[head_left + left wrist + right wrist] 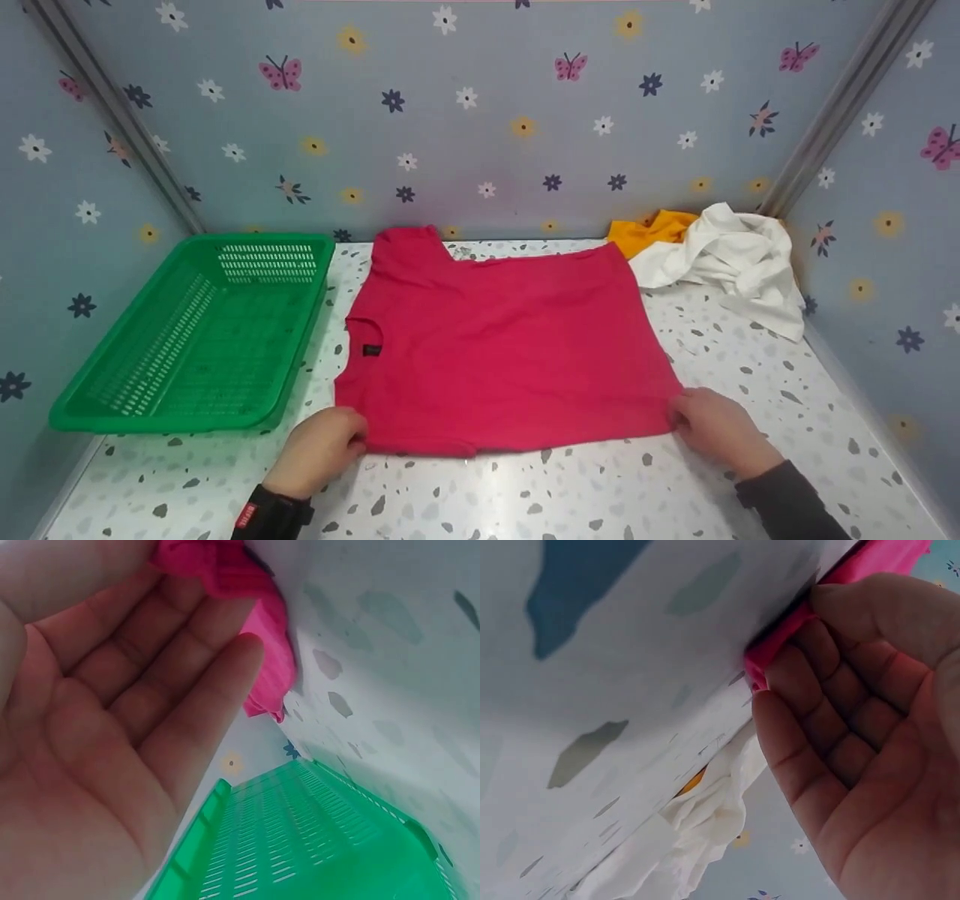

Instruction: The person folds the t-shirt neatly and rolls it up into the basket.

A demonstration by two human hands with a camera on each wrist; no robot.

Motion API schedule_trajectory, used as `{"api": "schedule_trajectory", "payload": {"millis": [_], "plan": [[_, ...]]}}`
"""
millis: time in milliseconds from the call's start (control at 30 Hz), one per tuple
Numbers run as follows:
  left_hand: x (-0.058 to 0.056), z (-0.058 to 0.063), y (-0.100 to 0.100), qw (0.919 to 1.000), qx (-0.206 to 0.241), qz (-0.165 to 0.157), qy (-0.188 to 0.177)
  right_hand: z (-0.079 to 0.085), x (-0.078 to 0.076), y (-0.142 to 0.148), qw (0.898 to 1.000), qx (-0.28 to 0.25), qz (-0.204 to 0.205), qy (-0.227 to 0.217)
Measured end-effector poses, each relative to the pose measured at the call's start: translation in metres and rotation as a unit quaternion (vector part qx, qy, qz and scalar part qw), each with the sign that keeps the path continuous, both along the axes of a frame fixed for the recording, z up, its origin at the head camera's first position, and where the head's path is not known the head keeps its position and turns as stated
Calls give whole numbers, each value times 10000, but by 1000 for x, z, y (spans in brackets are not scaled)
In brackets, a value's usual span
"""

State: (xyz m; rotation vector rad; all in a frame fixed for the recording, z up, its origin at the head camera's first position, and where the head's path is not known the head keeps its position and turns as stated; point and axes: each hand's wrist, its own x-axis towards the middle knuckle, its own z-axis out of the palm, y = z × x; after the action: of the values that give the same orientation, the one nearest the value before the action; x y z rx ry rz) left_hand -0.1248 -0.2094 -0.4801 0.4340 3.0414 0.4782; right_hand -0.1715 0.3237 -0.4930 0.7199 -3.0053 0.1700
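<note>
A pinkish-red T-shirt (517,352) lies spread on the speckled table, its neckline with a dark label toward the left and its hem toward the right. One sleeve points to the back wall; the near sleeve lies along the front edge of the shirt. My left hand (319,450) pinches the cloth at the near left corner, by that sleeve. At the near right corner, my right hand (724,431) grips the hem between thumb and fingers. Both wrist views show the pink cloth at the fingertips of the left hand (112,697) and right hand (855,712).
A green plastic basket (289,360) with slotted sides stands left of the shirt. Behind the shirt at the right, a crumpled white cloth (739,255) lies against an orange-yellow cloth (649,231). Patterned walls (480,150) enclose the table (585,495) at the back and both sides.
</note>
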Motion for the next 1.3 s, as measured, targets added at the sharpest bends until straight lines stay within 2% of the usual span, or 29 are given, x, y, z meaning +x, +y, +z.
{"api": "schedule_trajectory", "payload": {"millis": [233, 367, 500, 600, 733, 900, 1100, 1200, 1300], "plan": [[-3, 9, 0, 9995, -60, -88, 298, 3, 4, -1, 9999, -15, -75, -100], [-13, 21, 4, 9968, -34, 11, 802, 2, 3, -1, 9999, -48, -73, -77], [-31, 32, 12, 9903, 48, 172, 1381, 1, 2, -1, 10000, -57, -52, -59], [-49, 40, 19, 9872, 45, 250, 1572, 0, 2, -1, 9999, -36, -51, -94], [-76, 46, 29, 9845, -69, 193, 1745, 0, 1, -1, 9998, 31, -107, -174], [-109, 44, 41, 9748, -28, 132, 2228, -1, 1, -1, 9995, 111, -194, -217], [-133, 34, 54, 9557, 63, 397, 2915, -1, 2, -1, 9997, 23, -184, -172], [-143, 28, 58, 9548, 49, 472, 2935, 0, 4, -1, 9997, -35, -190, -146], [-149, 19, 59, 9622, -21, 513, 2673, 0, 4, -1, 9996, -59, -219, -193]]}}
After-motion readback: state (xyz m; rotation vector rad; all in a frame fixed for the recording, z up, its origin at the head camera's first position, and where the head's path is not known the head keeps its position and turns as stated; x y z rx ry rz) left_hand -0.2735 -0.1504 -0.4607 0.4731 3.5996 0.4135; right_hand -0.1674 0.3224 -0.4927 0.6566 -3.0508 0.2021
